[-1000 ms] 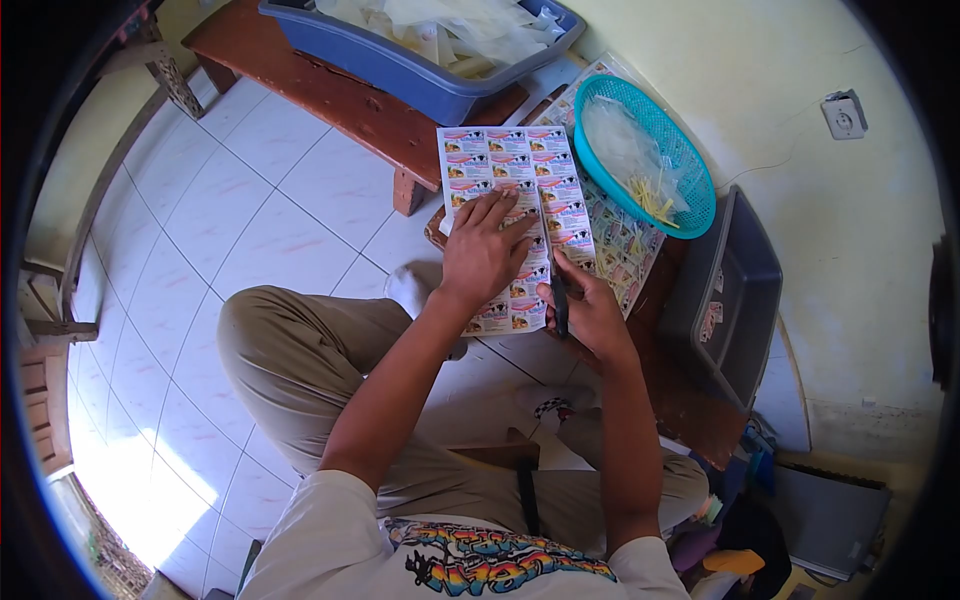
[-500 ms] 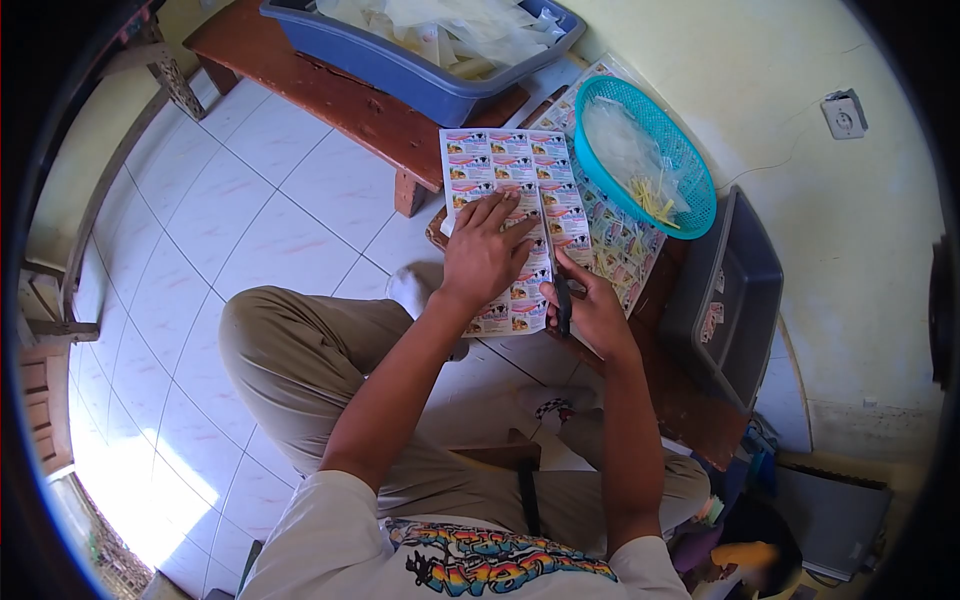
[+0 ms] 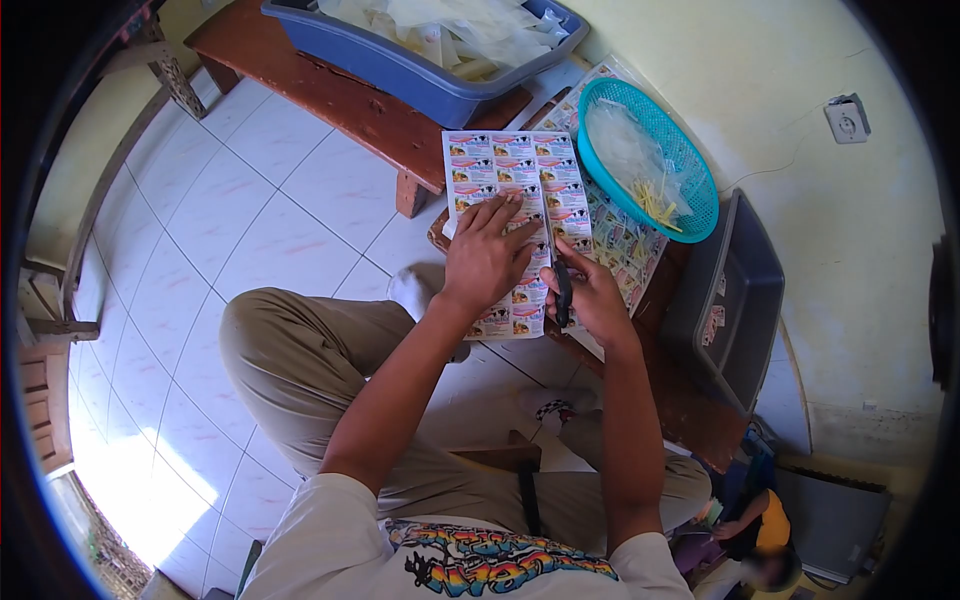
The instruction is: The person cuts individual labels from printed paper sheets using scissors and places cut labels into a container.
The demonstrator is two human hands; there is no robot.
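A sheet of printed labels lies before me, with rows of small colourful pictures on it. My left hand rests flat on its left part, fingers spread, pressing it down. My right hand is closed around the black handle of scissors. Their narrow blades point away from me along a line between label columns. Below the blades the sheet is split, with a strip on the right side. More printed sheets lie underneath and to the right.
A turquoise basket holds clear plastic and thin yellow strips. A grey tub has a few cut labels inside. A blue tub of plastic bags stands on a wooden bench. Another person is at the lower right.
My right hand and the scissors have shifted very slightly, while my left hand stays on the sheet. The other person at the lower right has moved, and an arm now shows.
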